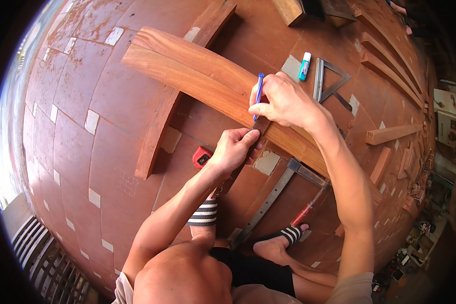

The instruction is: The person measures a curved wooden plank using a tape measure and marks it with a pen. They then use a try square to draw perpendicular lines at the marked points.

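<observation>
A blue pen [259,92] is pinched upright in my right hand [286,101], its tip down at a pair of reddish-brown wooden boards [187,76] lying side by side. My left hand [232,148] is closed on a dark flat strip [240,167], thumb on top, its far end lying across the boards close to the pen tip. Whether the strip is a ruler or a square's blade I cannot tell. The boards rest across a wooden beam [157,134], and my right hand and forearm hide part of them. Left of my left hand sits a red tape measure [201,157].
A bar clamp [268,202] with a red handle [304,213] lies under the boards' near end, beside my sandalled foot [283,238]. Beyond my right hand are a teal-and-white tube [304,66] and a metal triangle square [334,81]. Several wooden pieces [390,76] lie on the right.
</observation>
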A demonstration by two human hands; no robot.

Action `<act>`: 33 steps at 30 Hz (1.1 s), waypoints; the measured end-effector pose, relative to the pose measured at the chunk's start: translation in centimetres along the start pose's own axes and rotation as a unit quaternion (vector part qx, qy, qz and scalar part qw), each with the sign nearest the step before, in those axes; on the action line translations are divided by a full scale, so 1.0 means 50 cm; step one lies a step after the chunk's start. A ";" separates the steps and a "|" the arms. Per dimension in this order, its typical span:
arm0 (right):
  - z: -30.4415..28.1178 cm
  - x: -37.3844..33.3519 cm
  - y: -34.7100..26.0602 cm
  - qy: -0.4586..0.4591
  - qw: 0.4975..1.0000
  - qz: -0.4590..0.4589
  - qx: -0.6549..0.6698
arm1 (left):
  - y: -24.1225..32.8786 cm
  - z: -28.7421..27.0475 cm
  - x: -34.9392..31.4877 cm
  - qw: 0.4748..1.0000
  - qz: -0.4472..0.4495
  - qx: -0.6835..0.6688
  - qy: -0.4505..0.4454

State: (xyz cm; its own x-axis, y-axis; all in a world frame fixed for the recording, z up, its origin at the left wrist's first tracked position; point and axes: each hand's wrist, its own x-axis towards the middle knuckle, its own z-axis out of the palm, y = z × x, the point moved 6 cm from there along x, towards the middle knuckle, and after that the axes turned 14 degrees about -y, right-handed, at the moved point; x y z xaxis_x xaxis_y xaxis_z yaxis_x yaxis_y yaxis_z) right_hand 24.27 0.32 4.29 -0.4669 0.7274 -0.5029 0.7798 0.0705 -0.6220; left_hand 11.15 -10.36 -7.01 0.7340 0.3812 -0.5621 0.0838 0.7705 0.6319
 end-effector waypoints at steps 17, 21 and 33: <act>-0.022 0.004 0.030 -0.054 0.998 0.023 0.024 | 0.006 0.000 -0.005 1.000 -0.010 0.015 0.020; -0.038 0.004 0.037 -0.015 0.999 0.034 -0.004 | 0.007 0.002 -0.006 1.000 -0.002 0.007 0.016; -0.123 -0.007 0.110 0.112 0.992 0.041 -0.048 | 0.005 -0.001 -0.003 1.000 0.004 0.006 0.008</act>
State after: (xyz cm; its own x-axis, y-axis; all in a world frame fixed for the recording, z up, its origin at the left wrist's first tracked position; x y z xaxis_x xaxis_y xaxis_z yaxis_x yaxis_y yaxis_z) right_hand 31.27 4.67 4.74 -0.3033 0.8664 -0.3966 0.8526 0.0609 -0.5189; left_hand 11.03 -10.21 -6.80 0.7232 0.3959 -0.5659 0.0861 0.7613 0.6427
